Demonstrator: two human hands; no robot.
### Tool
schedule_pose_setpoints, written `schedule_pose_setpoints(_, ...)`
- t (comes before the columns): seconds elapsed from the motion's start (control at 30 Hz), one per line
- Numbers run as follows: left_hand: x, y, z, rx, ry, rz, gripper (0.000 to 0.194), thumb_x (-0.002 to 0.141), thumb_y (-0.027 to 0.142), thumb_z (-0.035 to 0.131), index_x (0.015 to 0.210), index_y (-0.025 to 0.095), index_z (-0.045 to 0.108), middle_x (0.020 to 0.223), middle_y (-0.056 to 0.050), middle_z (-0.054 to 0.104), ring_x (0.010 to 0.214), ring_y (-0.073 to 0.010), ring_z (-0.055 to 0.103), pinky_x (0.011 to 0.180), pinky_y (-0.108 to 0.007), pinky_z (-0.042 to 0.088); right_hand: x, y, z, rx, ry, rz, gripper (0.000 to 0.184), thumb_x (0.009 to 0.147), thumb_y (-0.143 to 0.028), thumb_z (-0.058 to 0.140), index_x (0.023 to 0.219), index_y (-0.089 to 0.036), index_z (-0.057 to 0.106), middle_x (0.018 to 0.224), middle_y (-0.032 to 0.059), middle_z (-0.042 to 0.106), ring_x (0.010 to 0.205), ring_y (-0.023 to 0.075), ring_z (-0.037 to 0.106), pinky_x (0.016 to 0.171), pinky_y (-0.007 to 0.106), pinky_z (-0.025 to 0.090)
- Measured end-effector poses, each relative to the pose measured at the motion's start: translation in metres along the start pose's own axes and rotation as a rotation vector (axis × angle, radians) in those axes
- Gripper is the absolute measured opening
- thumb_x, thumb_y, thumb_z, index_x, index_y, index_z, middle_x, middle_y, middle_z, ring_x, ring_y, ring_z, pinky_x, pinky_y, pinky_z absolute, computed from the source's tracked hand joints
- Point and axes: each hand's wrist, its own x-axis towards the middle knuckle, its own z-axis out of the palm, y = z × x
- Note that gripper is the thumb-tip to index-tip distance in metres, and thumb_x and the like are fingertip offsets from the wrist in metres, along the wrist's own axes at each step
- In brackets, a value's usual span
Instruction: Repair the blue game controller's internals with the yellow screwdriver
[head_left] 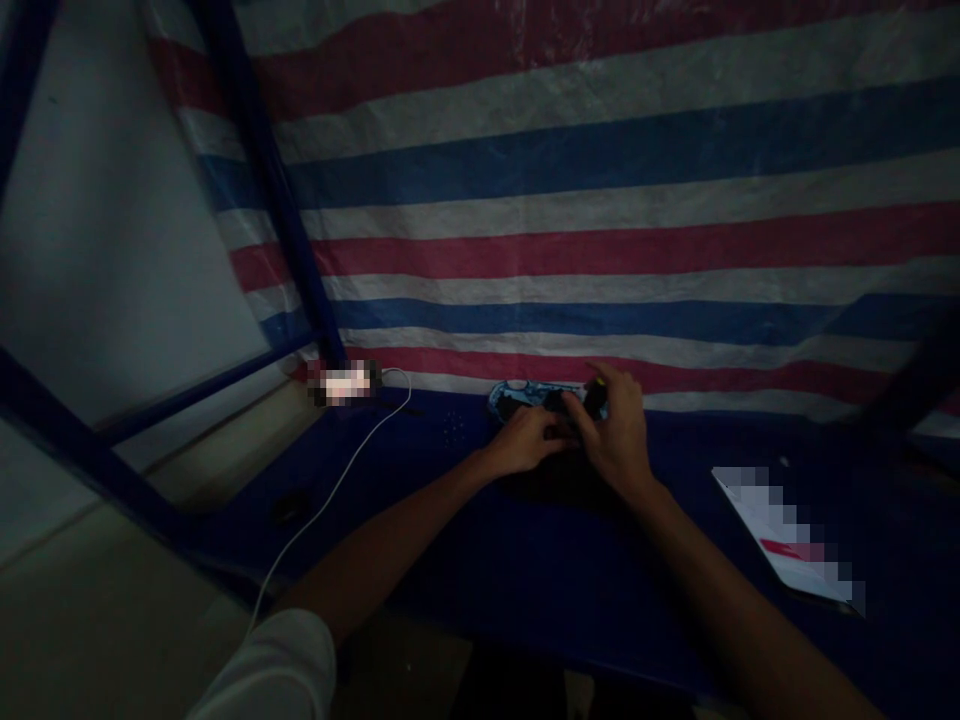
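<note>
Low on the dark blue tabletop, my left hand (525, 440) reaches in from the left with its fingers closed around something dark, too dim to make out. Close beside it, my right hand (619, 430) curls its thumb and fingers around a small dark object (596, 398) with a yellow spot. Just behind both hands lies a light blue item with a dark pattern (510, 393), partly covered by them; its kind is unclear. Shadow hides the space under my palms.
A striped plastic sheet (525, 230) hangs behind the blue tabletop (465, 550). A white cable (330, 490) runs across the left side to a blurred bright object (345, 383). A white, pixelated flat item (787, 545) lies right. Blue metal posts (262, 170) stand left.
</note>
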Motion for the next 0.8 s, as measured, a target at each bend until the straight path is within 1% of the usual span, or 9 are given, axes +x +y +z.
schedule_pose_setpoints(0.07, 0.0013, -0.0004, 0.0009, 0.006, 0.015, -0.023, 0.018, 0.090, 0.029, 0.076, 0.100, 0.014, 0.078, 0.089, -0.006, 0.077, 0.080, -0.0198, 0.070, 0.072, -0.027, 0.048, -0.0021, 0.0002, 0.0021, 0.008, -0.001, -0.004, 0.050, 0.097, -0.044, 0.061, 0.140, -0.021, 0.052, 0.117, 0.0128, 0.065, 0.103, 0.0289, 0.059, 0.093, 0.050, 0.050)
schedule_pose_setpoints(0.17, 0.0022, -0.0016, 0.0018, -0.001, 0.024, -0.032, 0.019, 0.089, 0.029, 0.077, 0.100, 0.013, 0.077, 0.089, -0.006, 0.076, 0.081, -0.0201, 0.069, 0.071, -0.026, 0.046, -0.0037, 0.0007, 0.0049, 0.020, -0.014, -0.010, 0.049, 0.098, -0.042, 0.060, 0.142, -0.021, 0.052, 0.124, 0.0144, 0.065, 0.108, 0.0294, 0.060, 0.094, 0.050, 0.051)
schedule_pose_setpoints(0.23, 0.0017, -0.0018, 0.0011, -0.015, 0.007, -0.040, 0.022, 0.090, 0.031, 0.076, 0.103, 0.014, 0.077, 0.091, -0.006, 0.076, 0.081, -0.0197, 0.069, 0.072, -0.026, 0.046, -0.0037, 0.0011, 0.0055, 0.025, -0.021, -0.010, 0.047, 0.099, -0.041, 0.058, 0.141, -0.020, 0.053, 0.122, 0.0143, 0.065, 0.109, 0.0292, 0.061, 0.096, 0.050, 0.051)
schedule_pose_setpoints(0.33, -0.0001, -0.0007, -0.0015, -0.048, -0.040, -0.064, 0.025, 0.093, 0.033, 0.073, 0.109, 0.014, 0.077, 0.092, -0.006, 0.077, 0.080, -0.0192, 0.069, 0.073, -0.026, 0.047, -0.0030, 0.0017, 0.0045, 0.048, 0.007, 0.020, 0.047, 0.100, -0.041, 0.056, 0.142, -0.020, 0.053, 0.123, 0.0145, 0.065, 0.113, 0.0290, 0.062, 0.098, 0.049, 0.052)
schedule_pose_setpoints(0.4, -0.0010, -0.0003, -0.0033, -0.068, -0.063, -0.054, 0.024, 0.098, 0.031, 0.067, 0.112, 0.014, 0.077, 0.098, -0.007, 0.079, 0.087, -0.0200, 0.071, 0.078, -0.027, 0.049, -0.0025, 0.0020, 0.0032, 0.064, 0.021, 0.036, 0.047, 0.100, -0.041, 0.057, 0.142, -0.020, 0.052, 0.125, 0.0146, 0.065, 0.114, 0.0284, 0.063, 0.097, 0.048, 0.052)
schedule_pose_setpoints(0.5, -0.0012, -0.0016, -0.0050, -0.077, -0.085, -0.027, 0.024, 0.102, 0.028, 0.059, 0.110, 0.015, 0.077, 0.110, -0.008, 0.079, 0.102, -0.0207, 0.072, 0.089, -0.027, 0.049, -0.0019, 0.0018, 0.0013, 0.078, 0.035, 0.050, 0.047, 0.100, -0.041, 0.057, 0.141, -0.020, 0.052, 0.123, 0.0134, 0.065, 0.110, 0.0265, 0.064, 0.095, 0.046, 0.054)
schedule_pose_setpoints(0.57, -0.0011, -0.0030, -0.0057, -0.073, -0.097, -0.027, 0.025, 0.104, 0.027, 0.056, 0.108, 0.015, 0.078, 0.111, -0.007, 0.079, 0.105, -0.0202, 0.072, 0.091, -0.027, 0.049, -0.0015, 0.0015, 0.0001, 0.082, 0.057, 0.060, 0.046, 0.099, -0.040, 0.058, 0.141, -0.020, 0.052, 0.122, 0.0125, 0.065, 0.109, 0.0256, 0.064, 0.095, 0.045, 0.054)
schedule_pose_setpoints(0.7, -0.0015, -0.0028, -0.0056, -0.100, -0.110, -0.048, 0.020, 0.100, 0.023, 0.062, 0.109, 0.014, 0.077, 0.109, -0.007, 0.079, 0.100, -0.0194, 0.073, 0.087, -0.026, 0.050, -0.0007, 0.0009, -0.0026, 0.065, 0.123, 0.079, 0.045, 0.098, -0.039, 0.060, 0.139, -0.020, 0.054, 0.120, 0.0115, 0.065, 0.106, 0.0246, 0.064, 0.094, 0.044, 0.053)
schedule_pose_setpoints(0.8, -0.0014, -0.0006, -0.0052, -0.122, -0.072, -0.072, 0.016, 0.096, 0.020, 0.067, 0.106, 0.015, 0.078, 0.103, -0.006, 0.080, 0.093, -0.0184, 0.073, 0.083, -0.025, 0.050, -0.0006, 0.0006, -0.0044, 0.073, 0.161, 0.092, 0.044, 0.097, -0.040, 0.061, 0.137, -0.021, 0.054, 0.120, 0.0108, 0.064, 0.103, 0.0235, 0.064, 0.092, 0.044, 0.053)
